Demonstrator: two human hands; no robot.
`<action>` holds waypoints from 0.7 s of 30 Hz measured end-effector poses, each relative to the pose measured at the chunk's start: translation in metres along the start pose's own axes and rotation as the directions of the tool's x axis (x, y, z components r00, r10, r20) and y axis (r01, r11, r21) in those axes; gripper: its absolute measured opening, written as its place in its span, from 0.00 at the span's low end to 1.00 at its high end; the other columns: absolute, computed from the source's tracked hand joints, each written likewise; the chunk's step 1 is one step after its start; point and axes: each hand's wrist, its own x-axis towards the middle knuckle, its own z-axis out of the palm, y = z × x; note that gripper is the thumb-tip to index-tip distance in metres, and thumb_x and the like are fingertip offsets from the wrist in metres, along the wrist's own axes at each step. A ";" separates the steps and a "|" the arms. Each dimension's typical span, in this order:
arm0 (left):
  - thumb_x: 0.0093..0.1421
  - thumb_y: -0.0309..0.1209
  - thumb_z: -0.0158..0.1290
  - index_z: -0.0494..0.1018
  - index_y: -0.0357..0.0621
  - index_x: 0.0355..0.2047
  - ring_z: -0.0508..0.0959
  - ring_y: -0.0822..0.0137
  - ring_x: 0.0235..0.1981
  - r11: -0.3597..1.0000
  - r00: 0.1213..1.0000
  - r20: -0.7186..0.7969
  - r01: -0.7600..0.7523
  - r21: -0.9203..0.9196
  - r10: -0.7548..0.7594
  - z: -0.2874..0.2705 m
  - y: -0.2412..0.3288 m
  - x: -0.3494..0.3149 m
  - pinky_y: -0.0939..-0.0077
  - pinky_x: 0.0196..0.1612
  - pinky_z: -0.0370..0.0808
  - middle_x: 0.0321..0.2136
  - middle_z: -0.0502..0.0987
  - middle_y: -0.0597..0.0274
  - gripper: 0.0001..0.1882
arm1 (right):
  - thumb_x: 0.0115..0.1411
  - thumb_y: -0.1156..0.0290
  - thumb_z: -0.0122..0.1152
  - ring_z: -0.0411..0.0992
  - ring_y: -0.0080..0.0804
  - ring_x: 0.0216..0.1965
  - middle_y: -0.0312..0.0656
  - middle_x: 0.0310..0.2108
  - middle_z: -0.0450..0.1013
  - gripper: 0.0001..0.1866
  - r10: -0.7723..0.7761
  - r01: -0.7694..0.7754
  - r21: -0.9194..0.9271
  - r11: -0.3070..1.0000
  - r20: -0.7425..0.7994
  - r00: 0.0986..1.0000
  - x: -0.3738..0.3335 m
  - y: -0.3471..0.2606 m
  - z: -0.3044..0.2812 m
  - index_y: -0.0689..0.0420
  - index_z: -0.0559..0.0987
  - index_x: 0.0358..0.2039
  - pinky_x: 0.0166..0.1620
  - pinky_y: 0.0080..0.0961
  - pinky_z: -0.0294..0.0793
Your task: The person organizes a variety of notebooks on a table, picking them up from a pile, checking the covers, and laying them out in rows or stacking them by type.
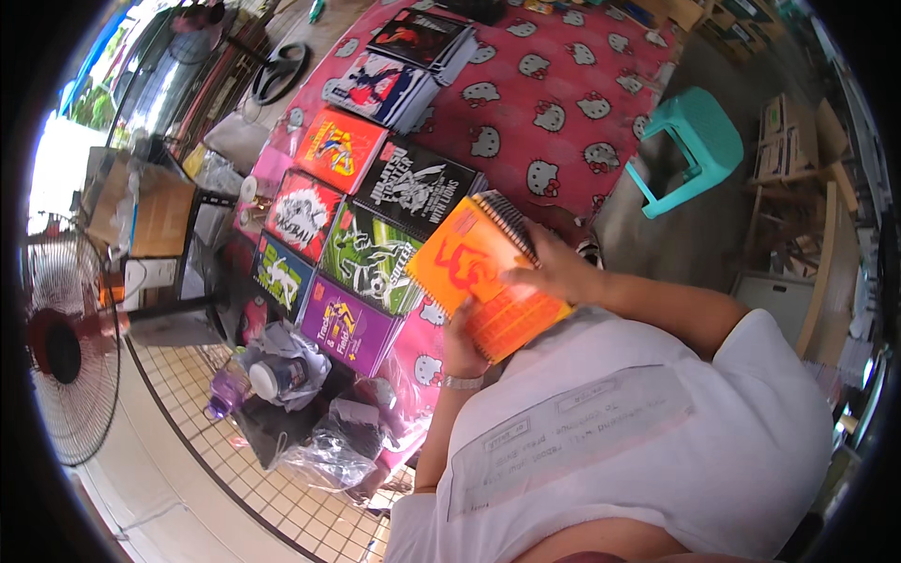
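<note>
Orange spiral-bound notebooks (460, 255), 3 o'clock of green soccer-print notebook (369, 255) | clamped btw. L hand (462, 344) @ 6–7 o'clock & R hand (561, 267) @ 3 o'clock | edges should be squared, coils kept unsnagged

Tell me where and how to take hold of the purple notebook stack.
Best pinch the purple notebook stack by its right edge, coming from the right, probably thumb on top. It lies flat, and that edge faces pink tablecloth, while the green soccer notebook borders its far edge and a blue notebook its left.
</note>
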 end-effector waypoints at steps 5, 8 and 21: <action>0.59 0.38 0.51 0.61 0.39 0.59 0.71 0.57 0.56 0.999 0.993 0.111 0.037 -0.033 -0.033 -0.009 0.005 -0.010 0.59 0.58 0.69 0.54 0.70 0.54 0.30 | 0.52 0.39 0.60 0.36 0.71 0.68 0.79 0.63 0.39 0.61 0.087 -0.043 -0.360 0.932 0.108 0.990 -0.029 -0.036 0.009 0.74 0.39 0.65 0.68 0.51 0.40; 0.59 0.41 0.50 0.55 0.40 0.63 0.70 0.53 0.56 0.998 0.985 0.170 0.049 -0.042 -0.041 -0.011 0.004 -0.012 0.57 0.59 0.68 0.57 0.67 0.51 0.35 | 0.53 0.38 0.58 0.34 0.75 0.67 0.83 0.62 0.37 0.63 0.038 0.026 -0.387 0.922 0.157 0.987 -0.031 -0.032 0.011 0.74 0.36 0.65 0.67 0.56 0.38; 0.61 0.37 0.52 0.59 0.39 0.60 0.72 0.58 0.55 0.998 0.998 0.058 0.020 0.052 -0.023 0.008 0.008 -0.014 0.60 0.56 0.72 0.55 0.70 0.54 0.30 | 0.49 0.41 0.65 0.51 0.65 0.62 0.69 0.61 0.48 0.58 0.036 -0.038 -0.336 0.941 -0.012 0.999 -0.009 0.019 0.012 0.67 0.47 0.66 0.64 0.52 0.50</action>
